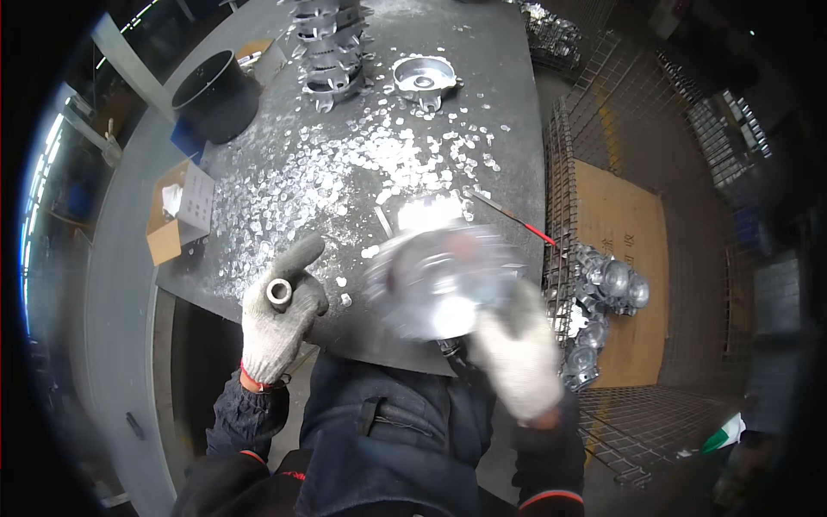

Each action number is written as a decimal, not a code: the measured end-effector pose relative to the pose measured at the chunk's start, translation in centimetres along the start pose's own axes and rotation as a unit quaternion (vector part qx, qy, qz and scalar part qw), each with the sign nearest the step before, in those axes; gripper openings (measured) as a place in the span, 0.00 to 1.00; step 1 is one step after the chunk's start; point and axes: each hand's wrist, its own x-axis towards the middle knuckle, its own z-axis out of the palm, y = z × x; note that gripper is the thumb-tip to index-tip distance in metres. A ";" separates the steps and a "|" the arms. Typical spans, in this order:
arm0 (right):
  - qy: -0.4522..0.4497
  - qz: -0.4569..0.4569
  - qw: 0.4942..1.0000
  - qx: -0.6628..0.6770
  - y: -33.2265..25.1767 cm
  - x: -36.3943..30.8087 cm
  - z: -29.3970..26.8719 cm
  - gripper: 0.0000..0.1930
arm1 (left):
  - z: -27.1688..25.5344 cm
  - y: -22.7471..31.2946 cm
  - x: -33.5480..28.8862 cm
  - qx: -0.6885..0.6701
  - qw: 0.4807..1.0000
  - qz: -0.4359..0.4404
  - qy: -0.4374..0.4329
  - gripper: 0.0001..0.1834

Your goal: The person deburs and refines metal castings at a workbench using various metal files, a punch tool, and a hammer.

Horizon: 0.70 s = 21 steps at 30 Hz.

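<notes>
My left hand [282, 319], in a pale knit glove, is at the near edge of the grey table. It holds a short metal tube [278, 294] with its round open end facing up, while the index finger stretches out to the right. My right hand [521, 353], also gloved, grips a round metal casting [448, 280] by its near right side, above the table's front edge. Casting and hand are smeared by motion, so the casting's detail and the finger positions are unclear. Beyond it a similar metal casting [425, 77] lies on the table.
Small shiny metal bits [370, 155] litter the table [482, 43]. A stack of castings [332, 52] stands at the back, left of it a black bucket [217, 95] and a cardboard box [183, 207]. A red-handled tool [517, 220] points toward the wire cage [560, 189] holding castings [612, 284].
</notes>
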 end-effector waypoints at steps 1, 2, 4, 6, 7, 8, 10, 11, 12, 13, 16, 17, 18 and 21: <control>-0.061 0.007 0.997 -0.048 -0.2 0.0 2.1 0.27 | -0.9 -0.4 0.1 -0.057 0.998 -0.007 -0.023 0.28; -0.123 0.009 0.988 -0.097 -0.3 0.0 4.1 0.28 | -2.2 -0.7 0.0 -0.035 0.998 -0.059 -0.017 0.28; -0.206 0.033 0.957 -0.203 -0.7 -0.2 6.6 0.30 | -3.1 -2.3 0.6 0.090 0.995 0.032 -0.010 0.23; -0.244 0.067 0.938 -0.239 -1.2 0.4 7.0 0.27 | -4.4 -3.7 0.6 0.087 0.994 -0.057 -0.015 0.14; -0.220 -0.040 0.945 -0.240 -1.6 1.0 6.1 0.25 | -4.7 -4.4 0.6 0.111 0.990 -0.088 -0.019 0.14; -0.126 -0.104 0.936 -0.312 -1.6 2.0 5.1 0.20 | -4.8 -5.1 0.7 0.170 0.983 -0.071 -0.009 0.15; 0.083 -0.208 0.907 -0.356 -0.9 5.8 2.4 0.18 | -4.8 -6.1 0.7 0.236 0.971 -0.035 0.021 0.17; 0.116 -0.149 0.878 -0.440 -0.4 7.3 0.1 0.22 | -4.8 -6.4 0.9 0.221 0.974 -0.035 0.022 0.17; 0.142 -0.114 0.832 -0.525 0.5 9.1 -1.6 0.26 | -4.7 -6.6 1.0 0.240 0.970 -0.017 0.030 0.16; 0.130 -0.073 0.829 -0.539 1.4 10.3 -3.1 0.28 | -4.6 -6.8 1.2 0.255 0.966 -0.010 0.033 0.15; 0.086 -0.071 0.849 -0.516 3.4 12.0 -5.1 0.22 | -4.7 -6.8 1.5 0.267 0.963 0.018 0.028 0.16; 0.090 -0.052 0.828 -0.551 3.4 11.8 -5.2 0.18 | -4.7 -6.8 1.5 0.260 0.965 0.020 0.027 0.15; 0.092 -0.087 0.826 -0.550 2.9 10.9 -5.2 0.16 | -4.8 -6.8 1.6 0.264 0.964 0.008 0.016 0.14; 0.100 -0.174 0.907 -0.370 -0.1 7.7 -3.7 0.12 | -4.8 -7.0 1.4 0.270 0.962 0.028 0.035 0.12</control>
